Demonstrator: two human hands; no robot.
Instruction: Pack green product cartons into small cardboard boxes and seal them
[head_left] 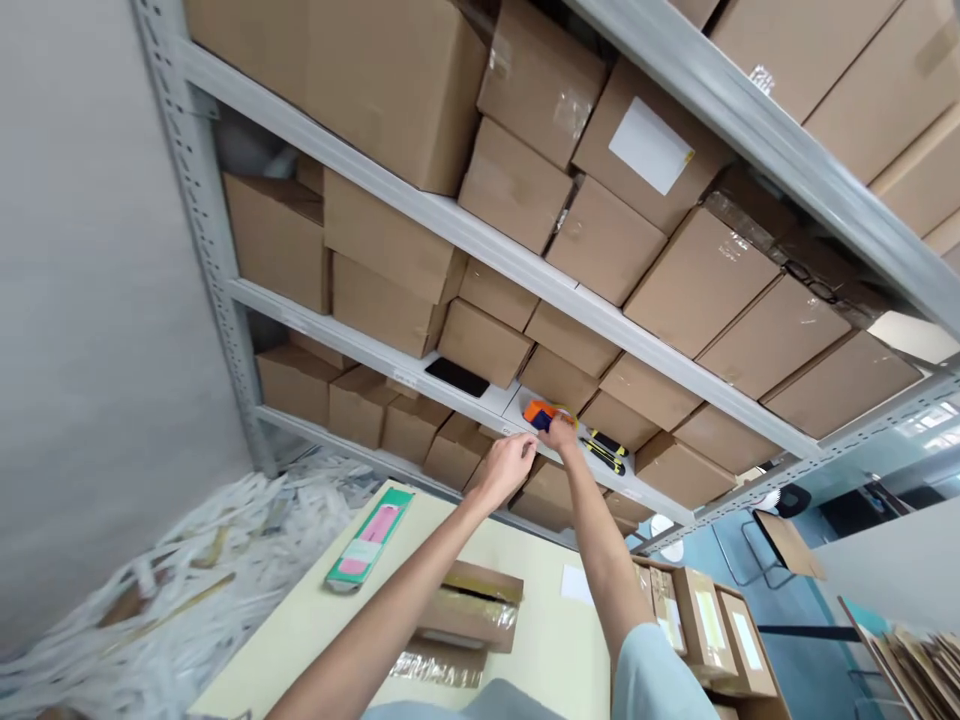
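Both my arms reach up to a grey metal shelf (480, 402). My right hand (559, 432) is closed on an orange and blue tape dispenser (538, 412) lying on the shelf edge. My left hand (508, 466) hovers just below the shelf lip, fingers curled, and I cannot make out anything in it. Yellow-and-black utility knives (604, 450) lie right of the dispenser. A black flat object (457, 377) rests on the shelf to the left.
Cardboard boxes (517, 190) fill all shelf levels. Below is a pale yellow table (315, 610) with a green-and-pink package (369, 538) and a taped flat carton (469, 607). White packing strips (150, 600) pile at left. More cartons (705, 625) stand at right.
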